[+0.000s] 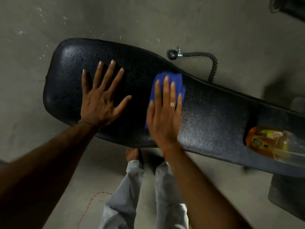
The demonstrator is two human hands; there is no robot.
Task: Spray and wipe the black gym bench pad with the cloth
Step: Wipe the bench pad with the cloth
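The black gym bench pad (211, 119) runs from upper left to lower right, its textured surface glinting with fine droplets. My left hand (100, 100) lies flat on the wide end of the pad, fingers spread, holding nothing. My right hand (165, 116) presses flat on a blue cloth (171, 80) in the middle of the pad; the cloth sticks out past the fingertips and along the left side of the hand. A clear spray bottle (270, 144) with orange liquid lies on the pad at the right.
A black rope handle with a ball end (194, 55) lies on the concrete floor beyond the bench. My legs in grey trousers (140, 192) and a bare foot stand at the near side. A thin reddish cord (89, 207) trails on the floor. Dark equipment (287, 195) sits lower right.
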